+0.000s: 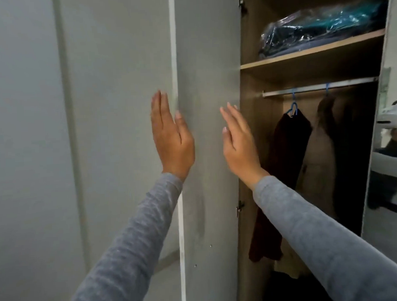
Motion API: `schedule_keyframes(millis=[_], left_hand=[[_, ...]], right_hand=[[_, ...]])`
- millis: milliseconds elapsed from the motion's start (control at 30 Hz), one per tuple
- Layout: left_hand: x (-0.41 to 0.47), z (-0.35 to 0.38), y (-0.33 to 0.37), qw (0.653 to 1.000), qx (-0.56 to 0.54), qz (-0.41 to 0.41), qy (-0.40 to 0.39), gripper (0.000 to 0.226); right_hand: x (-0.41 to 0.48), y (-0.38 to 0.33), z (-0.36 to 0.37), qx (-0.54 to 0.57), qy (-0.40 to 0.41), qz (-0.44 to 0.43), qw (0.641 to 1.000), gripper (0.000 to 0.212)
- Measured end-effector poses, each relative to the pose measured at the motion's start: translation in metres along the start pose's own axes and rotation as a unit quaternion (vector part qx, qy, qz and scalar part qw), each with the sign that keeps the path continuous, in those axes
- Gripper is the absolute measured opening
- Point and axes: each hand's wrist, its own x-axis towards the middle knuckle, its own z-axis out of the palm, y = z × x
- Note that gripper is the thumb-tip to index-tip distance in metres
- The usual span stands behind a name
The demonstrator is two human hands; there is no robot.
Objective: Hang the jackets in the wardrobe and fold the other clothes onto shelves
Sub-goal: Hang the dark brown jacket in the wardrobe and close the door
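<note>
Left hand [172, 140] and right hand [240, 146], flat-fingered and empty, are reaching the wardrobe door [207, 48]; likely needing swinging next

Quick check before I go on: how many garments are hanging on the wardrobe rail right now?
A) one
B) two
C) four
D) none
B: a dark red garment and a beige coat hang side by side from blue hangers on the rail.

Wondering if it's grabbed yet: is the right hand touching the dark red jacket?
Apart. Head view: bare wood shows between the open right hand and the dark red jacket.
</note>
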Motion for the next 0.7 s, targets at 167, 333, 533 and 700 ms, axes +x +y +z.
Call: schedule_keyframes(millis=[167, 333, 533, 700], left_hand=[[-0.024, -0.026, -0.073, 0.891, -0.193, -0.393, -0.122, 0.042], [-0.068, -0.025, -0.07, 0.758, -0.27, -0.525, -0.277, 0.043], [-0.08, -0.005, -0.071, 0.719, -0.334, -0.493, -0.357, 0.038], [-0.111, 0.019, -0.046, 0.711, -0.384, -0.443, -0.387, 0.042]], right_hand=[[0.022, -0.062, 0.056, -0.069, -0.077, -0.128, 0.986, 0.046], [0.021, -0.082, 0.092, -0.282, -0.27, -0.169, 0.905, 0.044], [0.004, -0.064, 0.081, -0.515, -0.269, -0.137, 0.802, 0.043], [-0.005, -0.052, 0.039, -0.569, -0.258, -0.117, 0.772, 0.042]])
